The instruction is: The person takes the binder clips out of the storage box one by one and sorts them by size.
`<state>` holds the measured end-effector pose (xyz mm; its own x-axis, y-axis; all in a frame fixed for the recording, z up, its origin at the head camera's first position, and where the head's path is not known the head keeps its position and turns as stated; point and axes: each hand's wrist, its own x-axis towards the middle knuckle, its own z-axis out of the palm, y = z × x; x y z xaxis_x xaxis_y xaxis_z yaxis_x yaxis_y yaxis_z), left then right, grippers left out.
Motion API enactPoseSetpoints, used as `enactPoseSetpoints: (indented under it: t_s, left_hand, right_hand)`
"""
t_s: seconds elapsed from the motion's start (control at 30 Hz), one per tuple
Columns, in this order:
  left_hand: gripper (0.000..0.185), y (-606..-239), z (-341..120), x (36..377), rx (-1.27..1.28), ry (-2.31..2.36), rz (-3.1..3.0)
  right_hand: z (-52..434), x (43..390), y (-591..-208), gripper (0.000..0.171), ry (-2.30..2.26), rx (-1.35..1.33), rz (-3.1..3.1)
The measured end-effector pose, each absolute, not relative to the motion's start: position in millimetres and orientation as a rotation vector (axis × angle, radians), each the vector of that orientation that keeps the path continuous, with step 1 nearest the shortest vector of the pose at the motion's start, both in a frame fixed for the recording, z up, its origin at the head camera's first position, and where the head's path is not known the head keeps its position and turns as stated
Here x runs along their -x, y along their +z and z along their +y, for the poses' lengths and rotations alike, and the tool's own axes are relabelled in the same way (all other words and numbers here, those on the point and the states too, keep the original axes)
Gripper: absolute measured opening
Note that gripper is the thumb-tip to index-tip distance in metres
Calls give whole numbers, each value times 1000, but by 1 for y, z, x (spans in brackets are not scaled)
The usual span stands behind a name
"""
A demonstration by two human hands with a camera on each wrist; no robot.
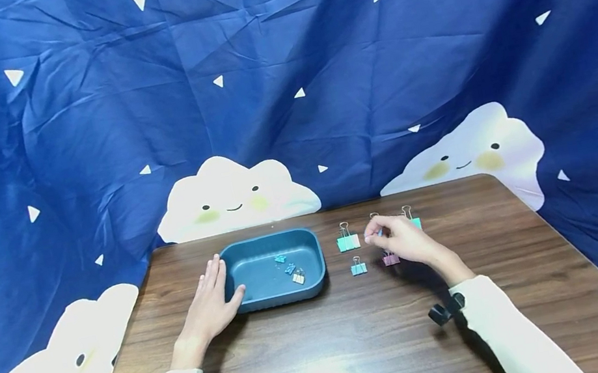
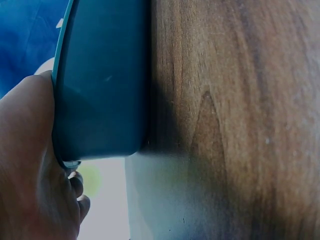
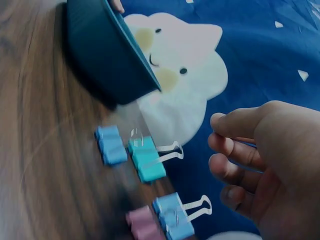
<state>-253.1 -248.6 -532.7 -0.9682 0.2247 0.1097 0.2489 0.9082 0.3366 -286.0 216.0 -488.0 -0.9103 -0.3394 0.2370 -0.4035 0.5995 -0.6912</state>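
Note:
My left hand (image 1: 208,304) rests against the left end of a dark teal plastic bin (image 1: 316,286), fingers straight along its side and thumb over the front rim. Inside the bin lie a pale yellow binder clip (image 1: 298,277) and two small blue clips (image 1: 290,268). Loosely bent and holding nothing, my right hand (image 3: 265,155) hovers over the binder clips right of the bin. Below it are a larger blue clip (image 3: 173,216) and a pink-purple clip (image 3: 144,223). Nearer the bin stand a mint-green clip (image 3: 148,159) and a small blue clip (image 3: 111,145).
Another green binder clip (image 1: 416,223) stands at the back, right of my right hand and partly covered by it. The wooden table (image 1: 324,334) ends at a blue curtain (image 1: 287,116) printed with clouds and triangles. Dark wrist devices (image 1: 440,314) sit at both cuffs.

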Motion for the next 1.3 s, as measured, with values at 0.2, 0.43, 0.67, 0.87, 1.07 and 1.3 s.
enactPoseSetpoints:
  t_s: [0.2,0.43,0.67,0.87,1.07,1.3]
  left_hand:
    - [86,-532,-248,253,375,-548,-3004]
    - [87,-532,-246,253,379,-550,-3000]
    - [87,-533,-248,252,366,-548,-3004]
    - [86,-531,-249,251,364,-549,-3004]
    - [86,-529,-248,250,366,-558,-2985]
    - [86,-530,-247,253,358,-568,-2996]
  right_hand:
    - [184,298,-477,5,1200,-742,-2745]
    - [151,308,-467,6,1164,-873,-2759]
    - [126,316,-461,5,1194,-942,-2753]
    - [109,325,-459,6,1166,-977,-2793]
    - [91,338,-459,7,1071,-1035,-2848]
    - [73,348,-457,10,957,-1125,-2918]
